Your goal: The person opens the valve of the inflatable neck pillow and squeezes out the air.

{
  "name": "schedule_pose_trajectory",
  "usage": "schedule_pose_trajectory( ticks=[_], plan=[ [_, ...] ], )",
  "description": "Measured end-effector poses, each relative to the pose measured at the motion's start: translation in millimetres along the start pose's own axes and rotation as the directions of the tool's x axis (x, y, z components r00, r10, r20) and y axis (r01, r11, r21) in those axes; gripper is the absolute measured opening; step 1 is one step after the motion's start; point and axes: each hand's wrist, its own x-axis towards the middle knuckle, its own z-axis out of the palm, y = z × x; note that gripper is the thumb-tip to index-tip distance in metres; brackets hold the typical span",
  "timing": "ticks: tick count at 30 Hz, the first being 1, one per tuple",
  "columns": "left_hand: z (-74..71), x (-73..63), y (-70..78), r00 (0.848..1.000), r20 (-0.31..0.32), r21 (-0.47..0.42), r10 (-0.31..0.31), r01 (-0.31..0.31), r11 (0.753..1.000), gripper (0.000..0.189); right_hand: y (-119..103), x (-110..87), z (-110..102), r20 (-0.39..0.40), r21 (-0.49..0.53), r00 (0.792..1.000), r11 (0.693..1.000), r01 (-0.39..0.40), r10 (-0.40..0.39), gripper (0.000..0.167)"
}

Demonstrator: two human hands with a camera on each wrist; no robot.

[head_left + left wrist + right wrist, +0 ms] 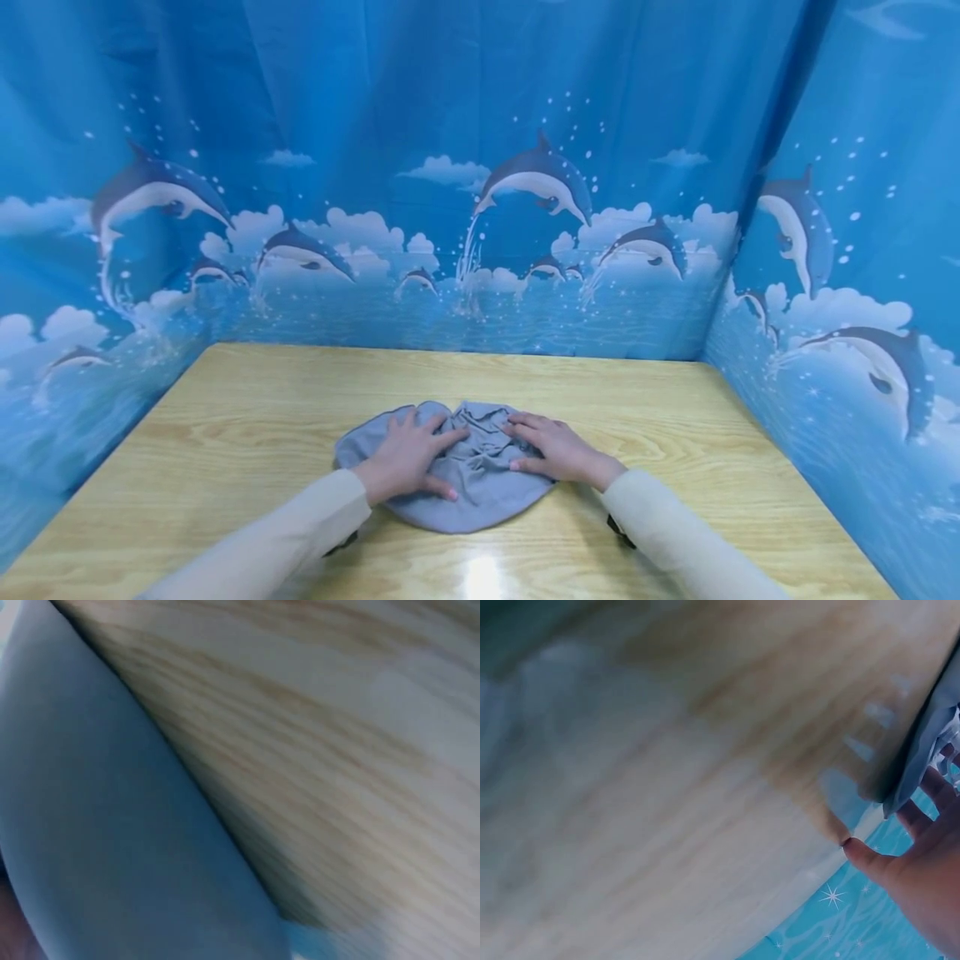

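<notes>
A round grey piece of cloth (480,497), crumpled and gathered in its middle, lies on the wooden table (285,392). My left hand (406,457) rests on its left half, fingers spread. On the right half rests my right hand (558,451), its fingers spread and slightly bent, its thumb toward the near side. A smooth stretch of the cloth (127,795) fills the left of the left wrist view, where only a sliver of the hand shows. In the right wrist view, the right hand's fingers touch the cloth's edge (934,739).
A blue curtain (420,83) printed with dolphins and clouds hangs behind the table and along both sides. Light-coloured sleeves (678,533) cover both forearms, and a dark band shows under each wrist. Light glares off the table near its front.
</notes>
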Motion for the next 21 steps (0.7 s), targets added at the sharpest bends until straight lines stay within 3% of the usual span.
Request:
schedule_pose_trajectory(
  ticks=[6, 9, 16, 21],
  plan=[
    [3.3, -8.0, -25.9, 0.992, -0.072, -0.101, 0.105, -0.112, 0.989, 0.082, 1, -0.1, 2, 0.018, 0.016, 1.000, 1.000, -0.008, 0.007, 0.059],
    [2.1, -14.4, -38.3, 0.986, -0.116, -0.147, 0.116, -0.132, 0.980, 0.079, 1, 0.0, 1, 0.025, 0.028, 1.000, 1.000, -0.006, 0.005, 0.060],
    [11.5, -18.8, -49.9, 0.988, -0.150, -0.191, 0.023, -0.052, 0.980, 0.087, 1, 1.2, 2, 0.019, 0.026, 1.000, 1.000, -0.001, 0.000, 0.060],
    [17.5, -15.6, -50.0, 0.992, -0.128, -0.258, 0.013, -0.046, 0.965, 0.086, 1, -0.4, 1, 0.008, 0.033, 1.000, 0.999, -0.001, 0.001, 0.059]
  ],
)
